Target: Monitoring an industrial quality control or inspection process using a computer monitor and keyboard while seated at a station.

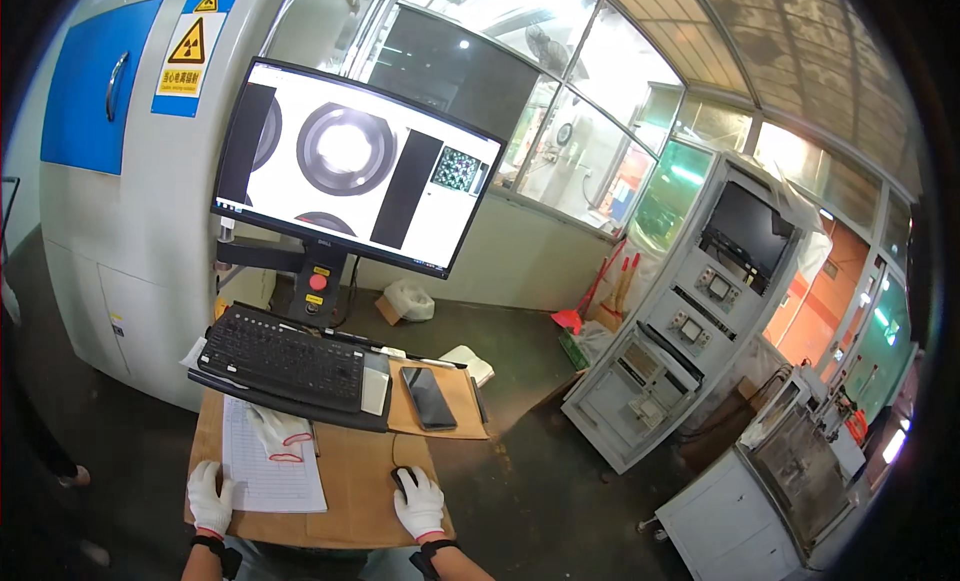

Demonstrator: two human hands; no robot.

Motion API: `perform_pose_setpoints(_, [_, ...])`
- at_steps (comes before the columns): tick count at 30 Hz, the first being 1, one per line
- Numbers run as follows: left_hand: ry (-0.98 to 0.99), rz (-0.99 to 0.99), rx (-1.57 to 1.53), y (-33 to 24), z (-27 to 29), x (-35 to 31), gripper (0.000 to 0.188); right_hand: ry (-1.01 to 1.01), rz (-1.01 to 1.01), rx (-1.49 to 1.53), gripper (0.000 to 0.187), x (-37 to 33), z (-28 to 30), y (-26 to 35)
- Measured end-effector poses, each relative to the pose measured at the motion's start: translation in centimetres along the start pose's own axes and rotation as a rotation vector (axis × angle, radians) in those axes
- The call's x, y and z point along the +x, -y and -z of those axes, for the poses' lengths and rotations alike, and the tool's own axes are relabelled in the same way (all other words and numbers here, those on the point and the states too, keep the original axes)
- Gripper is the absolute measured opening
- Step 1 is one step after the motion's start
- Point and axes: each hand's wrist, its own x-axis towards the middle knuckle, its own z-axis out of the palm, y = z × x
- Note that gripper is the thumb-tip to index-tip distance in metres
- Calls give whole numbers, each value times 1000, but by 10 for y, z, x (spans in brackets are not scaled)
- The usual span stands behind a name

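Note:
Both of my hands wear white knit gloves. My right hand [418, 503] is closed over a black computer mouse [404, 476] near the right front of a brown desk [355, 491]. At the desk's left edge lies my left hand [210, 497], fingers extended, holding nothing, beside a printed form sheet [275, 486]. A loose pair of white gloves [275, 429] with red cuffs rests on that sheet. Farther back is a black keyboard [285, 356], with a dark phone [428, 398] to its right. Above, a large monitor [345, 161] displays grey ring shapes around a bright centre.
A red button [318, 281] sits below the monitor. A big grey-white machine [150, 241] with a blue door stands at left. On the right are an instrument rack [650, 381] and a metal cabinet [730, 526]. A red dustpan [568, 320] and a white bag [408, 301] lie beyond.

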Motion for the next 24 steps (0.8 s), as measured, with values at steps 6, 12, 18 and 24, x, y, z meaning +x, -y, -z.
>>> perform_pose_setpoints(6, [50, 41, -5, -10, 8, 4, 44, 10, 3, -6, 50, -2, -5, -5])
perform_pose_setpoints(12, [57, 58, 2, -21, 12, 9, 43, 24, -5, -27, 49, 1, 4, 1])
perform_pose_setpoints(18, [57, 49, 11, -17, 9, 9, 43, 14, 8, -29, 48, 5, 4, 2])
perform_pose_setpoints(24, [30, 53, -13, -24, 12, 11, 40, -18, 27, -33, 49, 3, 1, 2])
